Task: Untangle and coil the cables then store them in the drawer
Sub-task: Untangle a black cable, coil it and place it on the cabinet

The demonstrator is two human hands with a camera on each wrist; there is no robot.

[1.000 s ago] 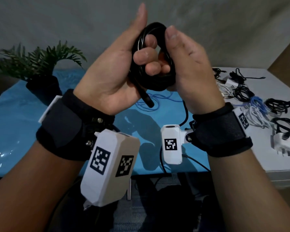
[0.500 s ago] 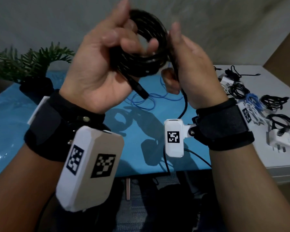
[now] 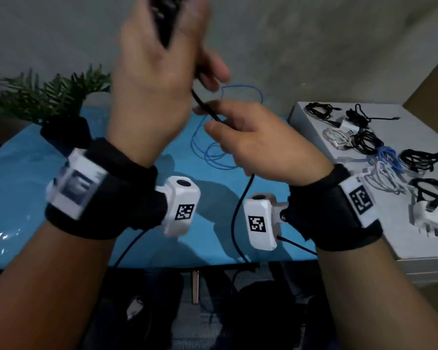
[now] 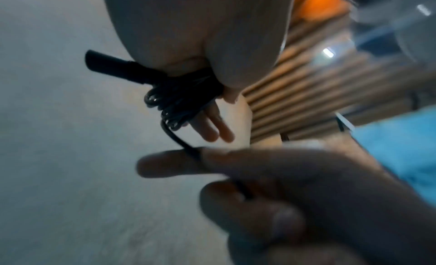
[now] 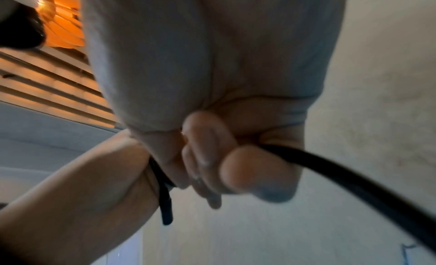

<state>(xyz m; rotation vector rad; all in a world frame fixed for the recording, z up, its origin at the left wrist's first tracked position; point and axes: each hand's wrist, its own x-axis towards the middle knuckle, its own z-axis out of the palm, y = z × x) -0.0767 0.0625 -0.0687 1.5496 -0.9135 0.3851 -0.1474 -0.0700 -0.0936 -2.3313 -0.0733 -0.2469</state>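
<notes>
While L hand (image 3: pixel 149 79) grips black cable (image 4: pixel 179 99) coil held high | R hand (image 3: pixel 258 145) pinches its loose tail lower, above blue table (image 3: pixel 23 178) | step: coiling, mid-wrap | next: likely feed tail round coil w/ even tension, drawer not seen

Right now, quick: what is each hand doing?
Left hand: fingers curled round the coiled part of the black cable.
Right hand: pinching the cable's loose run, feeding it toward the coil.
</notes>
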